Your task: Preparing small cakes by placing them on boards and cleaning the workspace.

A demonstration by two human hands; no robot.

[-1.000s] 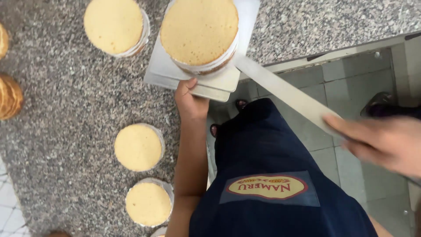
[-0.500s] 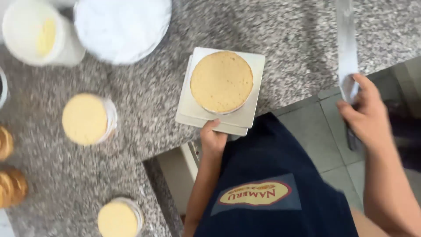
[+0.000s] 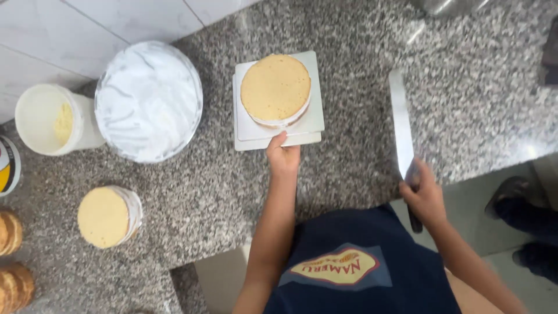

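A: What is held by the left hand (image 3: 283, 157)?

B: The near edge of a stack of white square boards (image 3: 279, 129) is gripped, with the thumb laid on top and the fingers curled under. A round sponge cake (image 3: 275, 88) is carried on the boards, pale cream showing along its lower side.

A: And the right hand (image 3: 424, 195)?

B: It is closed around the dark handle of a long flat spatula (image 3: 400, 122). The blade is laid flat on the speckled granite tabletop (image 3: 349, 157), pointing away from the body, well to the right of the boards.

A: What else is seen on the tabletop?

B: A large round bowl of white cream (image 3: 149, 100) is placed just left of the boards. Further left, a white tub (image 3: 53, 119) with some yellow filling inside is set touching the bowl. Nearer the front edge, a second sponge round (image 3: 107, 216) in clear wrap is found, and browner cake rounds (image 3: 11, 259) are cut off by the left border.

A: Anything off the tabletop?

B: A dark apron with a printed badge (image 3: 340, 268) is worn, and dark shoes (image 3: 526, 224) are seen on the tiled floor at right.
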